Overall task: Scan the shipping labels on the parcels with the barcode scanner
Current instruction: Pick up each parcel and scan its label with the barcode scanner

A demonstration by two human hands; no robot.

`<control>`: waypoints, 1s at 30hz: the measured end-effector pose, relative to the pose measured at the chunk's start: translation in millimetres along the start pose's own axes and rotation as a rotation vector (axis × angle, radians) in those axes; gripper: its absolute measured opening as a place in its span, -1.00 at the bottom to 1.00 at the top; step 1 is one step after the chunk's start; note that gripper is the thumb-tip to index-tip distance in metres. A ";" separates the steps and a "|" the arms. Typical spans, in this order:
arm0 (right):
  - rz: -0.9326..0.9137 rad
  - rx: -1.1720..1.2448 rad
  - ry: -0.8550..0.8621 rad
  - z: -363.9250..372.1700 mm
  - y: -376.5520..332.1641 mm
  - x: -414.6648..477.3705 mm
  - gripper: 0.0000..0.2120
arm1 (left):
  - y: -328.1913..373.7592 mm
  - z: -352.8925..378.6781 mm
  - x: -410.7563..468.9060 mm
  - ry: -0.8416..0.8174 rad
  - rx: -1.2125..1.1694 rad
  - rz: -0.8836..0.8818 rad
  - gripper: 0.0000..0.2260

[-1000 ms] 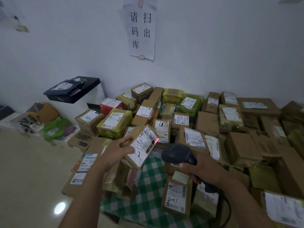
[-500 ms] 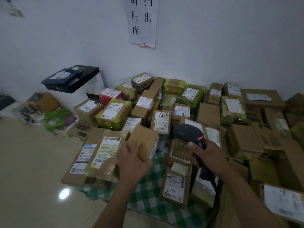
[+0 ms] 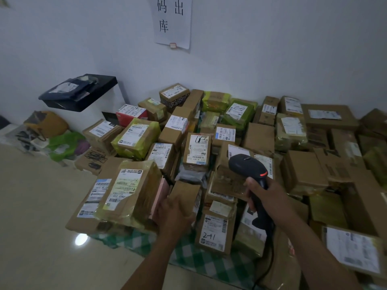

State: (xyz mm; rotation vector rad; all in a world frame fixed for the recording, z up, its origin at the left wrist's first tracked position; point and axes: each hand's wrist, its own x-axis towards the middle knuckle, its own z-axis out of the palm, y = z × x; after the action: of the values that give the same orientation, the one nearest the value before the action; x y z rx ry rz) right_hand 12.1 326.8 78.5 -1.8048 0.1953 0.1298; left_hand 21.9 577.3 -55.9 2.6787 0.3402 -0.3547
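I have my left hand (image 3: 173, 210) wrapped over a small brown parcel (image 3: 185, 195) at the near edge of the heap, fingers (image 3: 167, 203) closed on its top with its plain cardboard side up; no label shows on it, so I judge I am setting it down among the others rather than presenting it. It sits just beside a taped parcel (image 3: 129, 189) whose label faces up. My right hand (image 3: 270, 197) holds the barcode scanner (image 3: 249, 170), fingers curled tight round the grip, head raised and aimed over the pile toward the wall, no beam on any label; held like that it is ready to swing onto whichever label I choose. Many of the parcels (image 3: 196, 149) lie label-up, which should make that easy; one near me is marked 241 (image 3: 213, 229).

The surface is almost hidden: only a green checked cloth (image 3: 196, 260) shows at the near edge. Left of it is pale glossy floor (image 3: 41, 206) with a lamp's reflection, a black tray (image 3: 81, 93) on a white stand, some bags (image 3: 60, 145) by the white wall, and a paper sign (image 3: 172, 21) above
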 end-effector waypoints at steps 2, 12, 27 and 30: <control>0.014 0.009 0.021 -3.3 5.3 -0.6 -0.64 | 1.6 6.4 4.4 -0.002 -0.013 -0.013 -0.26; 0.147 0.165 0.298 -12.6 18.9 14.4 -0.62 | 55.6 -27.5 10.7 0.407 -0.383 0.189 -0.68; 0.246 0.464 0.293 -22.8 21.4 25.4 -0.43 | 148.2 -51.2 11.6 -0.138 -0.723 0.140 -0.57; 0.186 0.457 0.221 -15.9 15.7 24.5 -0.43 | 137.7 -65.0 1.5 -0.120 -0.991 0.094 -0.70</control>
State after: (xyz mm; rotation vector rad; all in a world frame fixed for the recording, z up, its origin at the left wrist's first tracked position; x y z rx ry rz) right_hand 32.7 306.2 62.7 -1.3406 0.5091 0.0131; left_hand 75.6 483.8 51.7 1.6876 0.2553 -0.2263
